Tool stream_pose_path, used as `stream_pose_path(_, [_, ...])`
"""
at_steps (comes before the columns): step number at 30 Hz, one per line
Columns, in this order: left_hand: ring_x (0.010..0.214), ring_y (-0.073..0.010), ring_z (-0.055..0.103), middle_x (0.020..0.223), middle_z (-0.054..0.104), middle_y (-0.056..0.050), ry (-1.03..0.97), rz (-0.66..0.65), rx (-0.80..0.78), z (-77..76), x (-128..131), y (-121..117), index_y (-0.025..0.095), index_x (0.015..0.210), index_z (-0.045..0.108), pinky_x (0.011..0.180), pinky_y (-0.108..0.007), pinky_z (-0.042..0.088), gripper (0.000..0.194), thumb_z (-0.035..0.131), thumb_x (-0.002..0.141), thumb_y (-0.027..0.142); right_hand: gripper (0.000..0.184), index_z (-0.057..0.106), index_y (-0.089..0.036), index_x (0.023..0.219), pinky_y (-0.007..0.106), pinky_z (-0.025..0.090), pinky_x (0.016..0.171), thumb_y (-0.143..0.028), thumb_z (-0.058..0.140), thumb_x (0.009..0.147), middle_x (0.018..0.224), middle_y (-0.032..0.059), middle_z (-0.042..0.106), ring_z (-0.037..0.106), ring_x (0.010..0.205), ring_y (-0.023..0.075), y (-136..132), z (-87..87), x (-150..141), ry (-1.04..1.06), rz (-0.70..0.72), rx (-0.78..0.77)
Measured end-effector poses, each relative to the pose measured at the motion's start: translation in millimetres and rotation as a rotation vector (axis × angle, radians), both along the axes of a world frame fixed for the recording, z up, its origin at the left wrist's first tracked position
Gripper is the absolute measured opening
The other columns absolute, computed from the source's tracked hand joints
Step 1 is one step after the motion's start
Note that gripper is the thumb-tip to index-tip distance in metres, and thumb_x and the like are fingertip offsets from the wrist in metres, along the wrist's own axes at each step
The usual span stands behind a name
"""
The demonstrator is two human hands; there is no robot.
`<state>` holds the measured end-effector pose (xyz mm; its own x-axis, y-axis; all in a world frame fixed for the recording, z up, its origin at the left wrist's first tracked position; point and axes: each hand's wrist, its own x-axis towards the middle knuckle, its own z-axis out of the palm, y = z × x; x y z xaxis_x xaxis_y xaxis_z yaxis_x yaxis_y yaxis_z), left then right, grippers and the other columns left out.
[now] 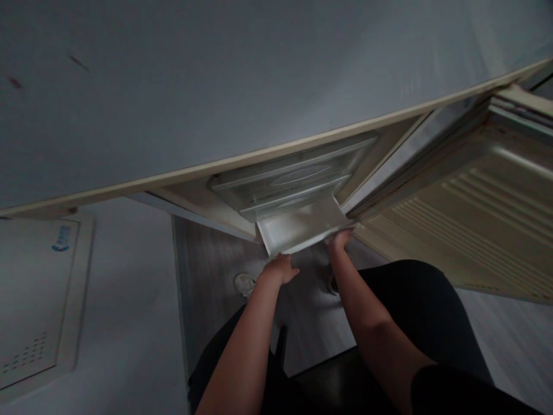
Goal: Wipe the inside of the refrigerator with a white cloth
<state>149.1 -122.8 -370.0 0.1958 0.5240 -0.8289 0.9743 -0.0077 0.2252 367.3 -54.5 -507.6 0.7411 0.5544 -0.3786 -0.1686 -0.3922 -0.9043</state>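
Note:
A white freezer drawer (298,223) is pulled partly out at the bottom of an open freezer compartment, and its visible inside is bare. My left hand (281,268) is at the left part of the drawer's front edge, fingers curled at the rim and thumb sticking out to the right. At the right end of that edge, my right hand (339,238) grips the drawer, with its fingertips partly hidden. Above it, a clear plastic drawer front (298,176) closes off the upper part of the compartment.
The freezer door (475,213), ribbed inside, stands open on the right. A grey-blue surface (259,75) with a cream edge spans the top. A wall panel box (38,294) is at the left. My knees and a white shoe (245,283) are close below on the wood-look floor (207,259).

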Motion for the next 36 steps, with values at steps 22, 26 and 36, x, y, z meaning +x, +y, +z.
stream_pose_path(22, [0.146,-0.0311,0.048,0.168,0.032,-0.018,0.084,-0.028,-0.019,-4.2,7.5,3.2,0.02,0.152,0.048,0.115,-0.037,0.044,0.065,0.058,0.094,0.049,0.051,0.054,-0.01,0.144,0.069,0.01,0.124,-0.025,0.042,0.097,0.159,0.023,0.04,0.013,0.158,0.0359,-28.5,8.3,4.3,-0.815,0.654,-0.105])
stream_pose_path(26, [0.132,-0.0274,0.062,0.15,0.058,-0.018,0.107,-0.021,-0.023,0.9,6.1,10.4,0.017,0.139,0.06,0.109,-0.044,0.051,0.052,0.055,0.1,0.05,0.057,0.049,-0.014,0.153,0.068,0.006,0.125,-0.019,0.042,0.096,0.166,0.0187,0.034,0.014,0.16,0.0333,-83.5,1.3,-52.5,-0.798,1.001,0.015])
stream_pose_path(36, [0.131,-0.0312,0.062,0.14,0.065,-0.021,0.23,0.047,0.099,7.3,-5.0,12.1,0.015,0.141,0.056,0.105,-0.044,0.053,0.046,0.046,0.1,0.032,0.06,0.045,-0.011,0.153,0.051,0.016,0.131,-0.027,0.043,0.095,0.168,0.0178,0.029,0.019,0.16,0.0247,-161.6,-14.6,-121.1,-0.284,1.039,0.18])
